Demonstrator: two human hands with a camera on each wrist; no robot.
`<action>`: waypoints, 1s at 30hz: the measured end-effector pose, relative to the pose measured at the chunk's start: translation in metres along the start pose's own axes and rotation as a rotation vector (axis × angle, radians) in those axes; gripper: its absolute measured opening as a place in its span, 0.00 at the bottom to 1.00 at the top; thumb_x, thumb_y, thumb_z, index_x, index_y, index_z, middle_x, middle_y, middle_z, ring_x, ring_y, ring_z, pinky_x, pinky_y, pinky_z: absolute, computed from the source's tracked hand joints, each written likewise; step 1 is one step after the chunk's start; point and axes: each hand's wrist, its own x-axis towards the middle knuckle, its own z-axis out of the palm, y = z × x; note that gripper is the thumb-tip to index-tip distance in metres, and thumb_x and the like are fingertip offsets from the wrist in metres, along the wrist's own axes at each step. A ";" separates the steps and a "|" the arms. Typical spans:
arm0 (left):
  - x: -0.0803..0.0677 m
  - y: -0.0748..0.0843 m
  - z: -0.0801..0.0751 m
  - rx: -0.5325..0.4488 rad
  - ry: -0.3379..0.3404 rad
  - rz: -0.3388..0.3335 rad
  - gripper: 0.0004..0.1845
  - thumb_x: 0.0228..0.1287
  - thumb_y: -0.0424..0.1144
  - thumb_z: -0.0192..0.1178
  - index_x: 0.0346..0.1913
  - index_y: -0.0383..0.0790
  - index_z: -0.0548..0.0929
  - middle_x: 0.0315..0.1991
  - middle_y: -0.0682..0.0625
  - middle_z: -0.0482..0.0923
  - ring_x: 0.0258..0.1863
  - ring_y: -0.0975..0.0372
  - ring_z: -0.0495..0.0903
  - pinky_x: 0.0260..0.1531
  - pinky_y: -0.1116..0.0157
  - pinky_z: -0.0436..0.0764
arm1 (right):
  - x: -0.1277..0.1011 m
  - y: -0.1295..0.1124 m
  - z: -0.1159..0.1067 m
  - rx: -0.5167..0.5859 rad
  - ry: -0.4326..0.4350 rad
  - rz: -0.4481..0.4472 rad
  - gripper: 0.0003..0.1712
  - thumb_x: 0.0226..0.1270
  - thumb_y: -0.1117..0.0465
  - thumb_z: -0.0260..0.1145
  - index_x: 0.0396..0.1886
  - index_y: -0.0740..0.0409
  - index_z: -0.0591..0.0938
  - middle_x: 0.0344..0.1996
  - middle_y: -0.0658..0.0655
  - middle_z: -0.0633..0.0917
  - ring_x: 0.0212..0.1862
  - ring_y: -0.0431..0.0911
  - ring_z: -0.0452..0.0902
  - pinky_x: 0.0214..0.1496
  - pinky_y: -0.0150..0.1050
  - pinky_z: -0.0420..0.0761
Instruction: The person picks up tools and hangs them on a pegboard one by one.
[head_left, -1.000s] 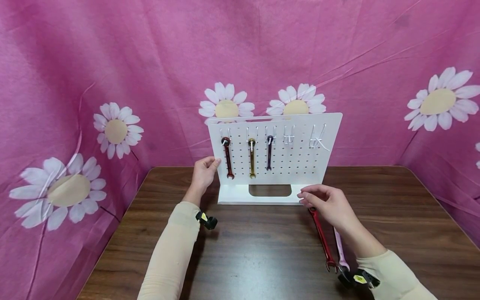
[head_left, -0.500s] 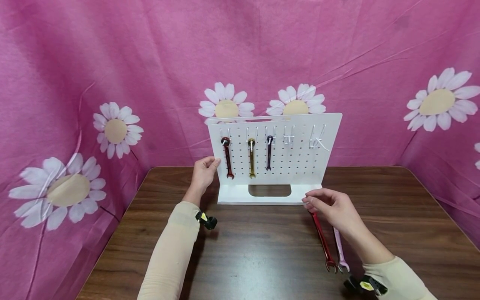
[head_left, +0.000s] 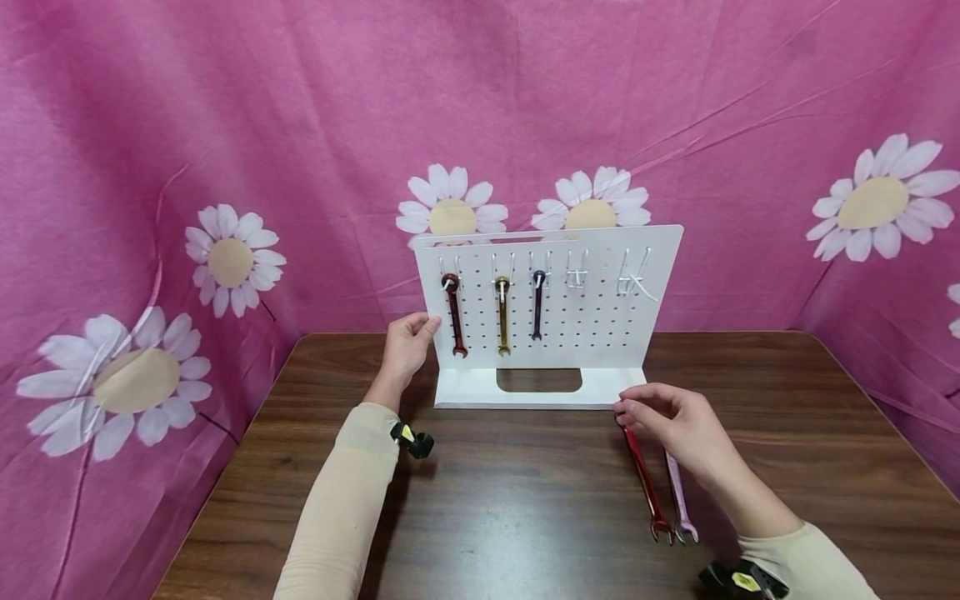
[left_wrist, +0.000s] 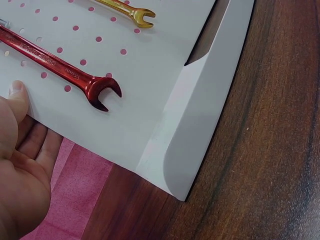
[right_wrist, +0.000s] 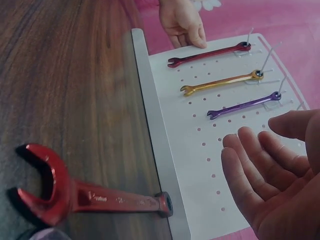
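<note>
The left hand [head_left: 406, 348] grips the left edge of the white pegboard [head_left: 592, 333], thumb on its front face and fingers behind, steadying it upright at the far middle of the desk [head_left: 525, 500]. Three wrenches hang from its hooks: red [head_left: 453, 317], gold [head_left: 503, 318] and purple [head_left: 537, 305]; two hooks [head_left: 630, 283] to their right are bare.

The right hand [head_left: 678, 425] hovers over the ring end of a larger red wrench [head_left: 645, 483], which lies flat on the desk just right of the pegboard base, its ring end touching that base, with a pink wrench [head_left: 678, 496] alongside. The fingers are loosely curled and hold nothing; the right wrist view shows the palm open and clear of the tool.

To do the pick-up well, I would pinch the red wrench near its ring end, so the ring is free to slip over a bare hook, and lift it without dragging the pink one. The left hand's brace matters: the board looks light and could tip under a push.
</note>
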 end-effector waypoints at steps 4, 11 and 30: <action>0.000 0.001 -0.001 0.004 -0.004 -0.006 0.14 0.79 0.39 0.66 0.52 0.29 0.90 0.35 0.48 0.87 0.36 0.68 0.77 0.40 0.71 0.77 | -0.003 0.002 -0.002 -0.040 0.000 0.005 0.15 0.80 0.67 0.66 0.56 0.77 0.83 0.38 0.52 0.95 0.36 0.40 0.92 0.43 0.38 0.91; 0.000 0.000 -0.001 -0.003 -0.006 -0.005 0.14 0.79 0.39 0.66 0.51 0.28 0.90 0.30 0.53 0.85 0.34 0.68 0.76 0.38 0.71 0.76 | -0.009 0.006 -0.006 -0.079 0.003 0.003 0.15 0.81 0.65 0.66 0.57 0.75 0.84 0.40 0.52 0.95 0.37 0.42 0.92 0.43 0.37 0.90; 0.000 0.001 0.000 0.005 -0.008 -0.005 0.14 0.79 0.40 0.66 0.51 0.30 0.90 0.35 0.47 0.88 0.36 0.67 0.77 0.41 0.70 0.78 | -0.031 0.027 -0.022 -0.164 0.026 0.164 0.17 0.79 0.67 0.67 0.57 0.77 0.83 0.35 0.58 0.93 0.32 0.42 0.89 0.37 0.39 0.89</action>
